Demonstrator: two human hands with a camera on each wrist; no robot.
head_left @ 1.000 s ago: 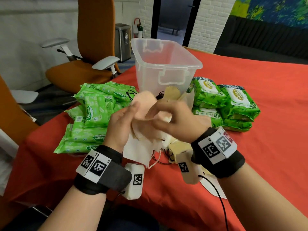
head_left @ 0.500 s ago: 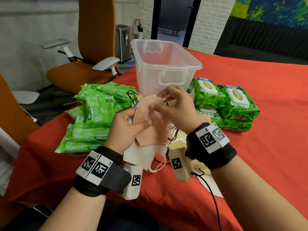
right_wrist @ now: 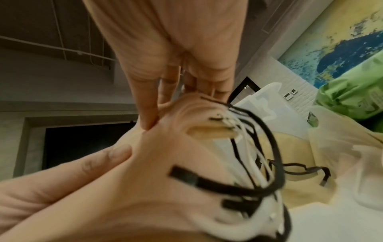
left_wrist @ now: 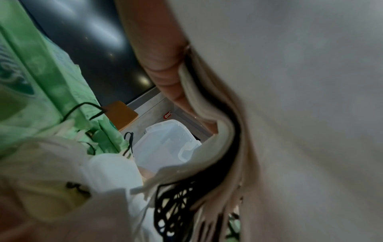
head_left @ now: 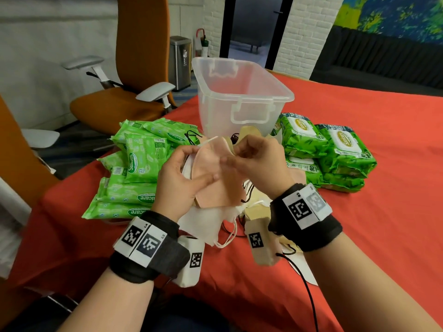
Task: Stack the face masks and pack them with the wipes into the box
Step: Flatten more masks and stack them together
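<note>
Where the red tablecloth point(head_left: 359, 212) carries our stock, we list it as follows. Held item: one stack of folded face masks point(head_left: 215, 185), pink on top, white and tan beneath, raised above the cloth in front of the box. Our left hand point(head_left: 178, 185) grips the stack, thumb laid across the pink face and fingers curled behind. Our right hand point(head_left: 259, 164) pinches the stack's upper right edge between thumb and fingertips. Black and white ear loops point(right_wrist: 259, 163) hang from the stack's side. Loose masks point(head_left: 254, 209): a small heap on the cloth below the hands. Clear plastic box point(head_left: 239, 97): upright, lid off, just beyond the hands. Slim green wipe packs point(head_left: 134, 178): piled left of the box. Thicker green wipe packs point(head_left: 335, 154): stacked right of it. Orange office chair point(head_left: 134, 75): beyond the table's left edge.
</note>
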